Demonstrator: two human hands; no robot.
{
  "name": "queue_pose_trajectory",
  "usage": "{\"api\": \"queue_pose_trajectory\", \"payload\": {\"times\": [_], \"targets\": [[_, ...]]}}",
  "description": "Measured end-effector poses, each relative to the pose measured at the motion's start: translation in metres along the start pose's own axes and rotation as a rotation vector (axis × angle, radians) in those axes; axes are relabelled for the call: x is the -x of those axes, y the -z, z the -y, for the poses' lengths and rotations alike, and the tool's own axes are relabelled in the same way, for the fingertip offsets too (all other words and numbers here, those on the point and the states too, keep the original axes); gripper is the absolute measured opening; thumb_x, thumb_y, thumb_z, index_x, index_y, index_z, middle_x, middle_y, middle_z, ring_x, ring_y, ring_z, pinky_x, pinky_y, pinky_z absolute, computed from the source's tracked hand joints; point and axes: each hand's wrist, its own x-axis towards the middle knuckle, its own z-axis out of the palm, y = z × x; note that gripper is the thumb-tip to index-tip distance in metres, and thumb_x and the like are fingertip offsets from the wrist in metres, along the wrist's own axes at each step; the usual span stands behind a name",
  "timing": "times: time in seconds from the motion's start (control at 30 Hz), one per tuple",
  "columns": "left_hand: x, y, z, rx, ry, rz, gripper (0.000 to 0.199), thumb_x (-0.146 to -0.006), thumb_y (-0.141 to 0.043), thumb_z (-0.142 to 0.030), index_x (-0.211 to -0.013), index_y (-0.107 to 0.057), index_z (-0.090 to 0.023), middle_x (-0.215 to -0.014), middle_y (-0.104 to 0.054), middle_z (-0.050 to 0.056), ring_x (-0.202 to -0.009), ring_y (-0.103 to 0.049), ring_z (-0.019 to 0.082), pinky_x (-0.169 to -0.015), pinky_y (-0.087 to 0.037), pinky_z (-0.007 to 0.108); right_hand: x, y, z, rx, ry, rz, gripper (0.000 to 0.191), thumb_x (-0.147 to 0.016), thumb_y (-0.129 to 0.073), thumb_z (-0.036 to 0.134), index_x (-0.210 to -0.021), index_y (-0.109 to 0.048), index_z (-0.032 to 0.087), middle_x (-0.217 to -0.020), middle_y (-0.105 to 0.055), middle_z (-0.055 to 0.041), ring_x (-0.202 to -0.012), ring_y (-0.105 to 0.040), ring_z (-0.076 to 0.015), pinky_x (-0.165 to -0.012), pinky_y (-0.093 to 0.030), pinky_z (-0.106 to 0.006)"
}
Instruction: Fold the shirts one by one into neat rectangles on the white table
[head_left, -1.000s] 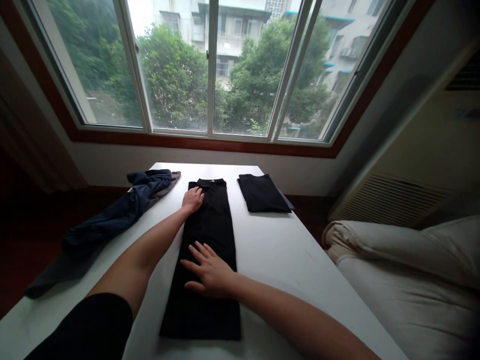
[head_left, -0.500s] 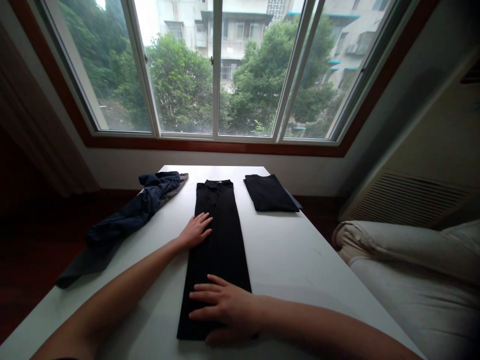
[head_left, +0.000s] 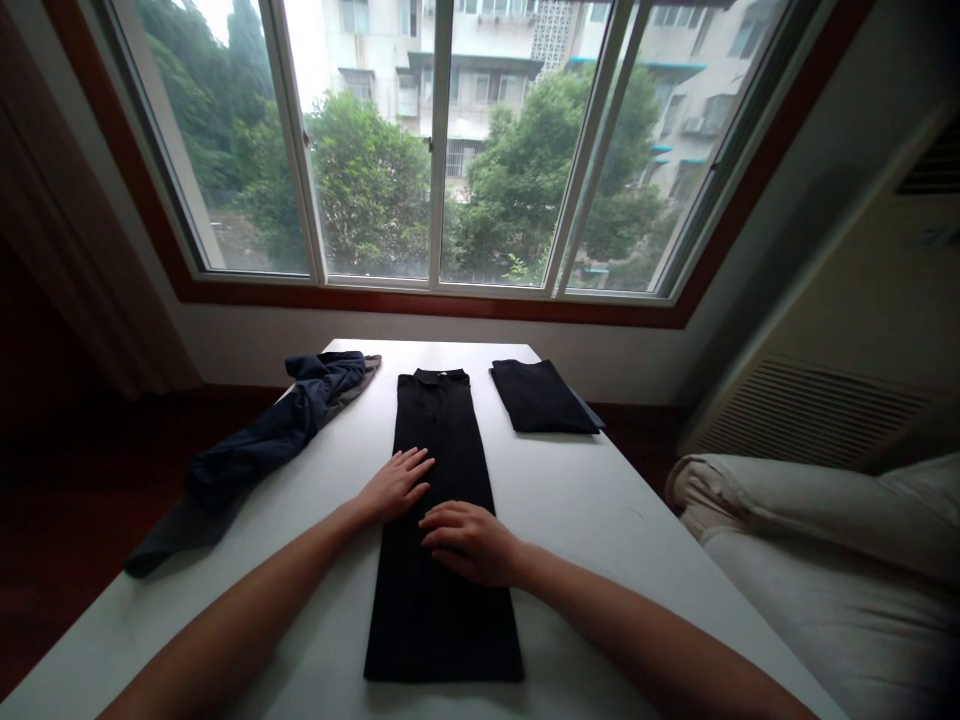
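Observation:
A black collared shirt [head_left: 442, 630], folded into a long narrow strip, lies lengthwise on the white table [head_left: 600, 560], its collar at the window end. My left hand [head_left: 395, 485] rests flat on its left edge around the middle, fingers stretched toward the right. Slightly nearer to me, my right hand [head_left: 472, 543] is over the right half of the strip, fingers a little bent and somewhat apart. Neither hand grips the cloth. Whether the right fingertips touch the fabric I cannot tell.
Crumpled dark blue and grey clothes [head_left: 262, 440] hang over the table's left edge. A folded black garment [head_left: 541, 397] lies at the far right, with greyish-blue cloth beneath it. A light-coloured sofa [head_left: 825, 560] stands to the right, and a window [head_left: 442, 150] is beyond the table.
My right hand has moved away from me along the shirt, from near its bottom edge up toward the middle. My left hand stays in place on the shirt. The view has tilted slightly upward.

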Motion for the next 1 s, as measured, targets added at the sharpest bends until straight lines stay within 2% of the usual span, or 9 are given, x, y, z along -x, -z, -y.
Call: {"api": "queue_pose_trajectory", "payload": {"times": [0.13, 0.23, 0.33, 0.43, 0.57, 0.7, 0.83, 0.9, 1.0], "targets": [[0.003, 0.003, 0.006, -0.013, 0.031, -0.026, 0.055, -0.107, -0.045, -0.043, -0.159, -0.046, -0.028, -0.169, -0.037, 0.006, -0.158, -0.029, 0.028, -0.13, -0.022, 0.051, 0.003, -0.001, 0.015, 0.021, -0.01, 0.132, 0.051, -0.102, -0.063, 0.044, -0.148, -0.059, 0.023, -0.16, -0.049, -0.014, -0.151, -0.041, -0.0286, -0.125, -0.031, -0.052], [0.004, 0.003, 0.016, -0.042, 0.115, -0.017, 0.056, -0.106, -0.046, -0.047, -0.159, -0.046, -0.03, -0.17, -0.034, 0.006, -0.158, -0.028, 0.031, -0.129, -0.022, 0.055, 0.004, 0.003, 0.015, 0.031, -0.069, 0.171, 0.066, -0.102, -0.061, 0.048, -0.161, -0.043, 0.024, -0.167, -0.038, -0.0145, -0.157, -0.031, -0.0286, -0.128, -0.022, -0.055], [0.006, 0.003, 0.028, -0.062, 0.187, -0.01, 0.058, -0.105, -0.046, -0.051, -0.16, -0.045, -0.032, -0.171, -0.031, 0.006, -0.158, -0.027, 0.033, -0.127, -0.021, 0.058, 0.005, 0.003, 0.009, 0.055, -0.15, 0.181, 0.068, -0.102, -0.06, 0.05, -0.162, -0.041, 0.026, -0.167, -0.037, -0.0147, -0.158, -0.027, -0.0285, -0.128, -0.021, -0.055], [0.007, 0.002, 0.039, -0.075, 0.249, -0.023, 0.059, -0.105, -0.044, -0.053, -0.161, -0.043, -0.033, -0.172, -0.03, 0.007, -0.158, -0.027, 0.035, -0.126, -0.021, 0.061, 0.007, 0.0, 0.003, 0.079, -0.176, 0.181, 0.061, -0.103, -0.059, 0.051, -0.158, -0.048, 0.027, -0.165, -0.041, -0.0143, -0.156, -0.031, -0.0295, -0.127, -0.025, -0.055], [0.007, 0.001, 0.045, -0.078, 0.277, -0.029, 0.061, -0.105, -0.042, -0.054, -0.162, -0.042, -0.032, -0.172, -0.029, 0.007, -0.158, -0.027, 0.037, -0.126, -0.02, 0.061, 0.008, -0.003, 0.004, 0.103, -0.083, 0.09, 0.049, -0.1, -0.065, 0.047, -0.144, -0.064, 0.023, -0.153, -0.056, -0.0155, -0.144, -0.049, -0.0294, -0.12, -0.038, -0.051], [0.006, 0.001, 0.045, -0.069, 0.275, -0.029, 0.061, -0.105, -0.042, -0.054, -0.162, -0.041, -0.032, -0.172, -0.029, 0.008, -0.158, -0.026, 0.037, -0.126, -0.02, 0.062, 0.005, -0.001, 0.012, 0.126, 0.027, 0.065, 0.032, -0.101, -0.063, 0.045, -0.121, -0.075, 0.022, -0.127, -0.07, -0.012, -0.116, -0.064, -0.0239, -0.103, -0.049, -0.041], [0.007, 0.002, 0.044, -0.076, 0.284, -0.031, 0.06, -0.105, -0.043, -0.054, -0.161, -0.042, -0.033, -0.172, -0.031, 0.006, -0.158, -0.027, 0.036, -0.126, -0.021, 0.059, 0.003, -0.002, 0.019, 0.123, 0.09, 0.098, 0.028, -0.103, -0.059, 0.042, -0.103, -0.076, 0.021, -0.1, -0.072, -0.0071, -0.092, -0.064, -0.0189, -0.089, -0.051, -0.034], [0.007, 0.003, 0.044, -0.088, 0.285, -0.047, 0.058, -0.104, -0.045, -0.053, -0.159, -0.045, -0.033, -0.17, -0.034, 0.006, -0.157, -0.029, 0.035, -0.127, -0.022, 0.058, 0.003, -0.002, 0.02, 0.135, 0.073, 0.074, 0.027, -0.103, -0.059, 0.041, -0.105, -0.075, 0.02, -0.104, -0.072, -0.008, -0.095, -0.064, -0.0197, -0.091, -0.051, -0.035], [0.007, 0.008, 0.038, -0.107, 0.251, -0.099, 0.053, -0.104, -0.048, -0.048, -0.154, -0.053, -0.03, -0.167, -0.04, 0.008, -0.156, -0.032, 0.034, -0.127, -0.023, 0.058, 0.005, -0.002, 0.014, 0.166, 0.015, 0.014, 0.031, -0.102, -0.062, 0.041, -0.123, -0.072, 0.021, -0.127, -0.069, -0.0117, -0.117, -0.062, -0.0241, -0.101, -0.049, -0.041]]}}
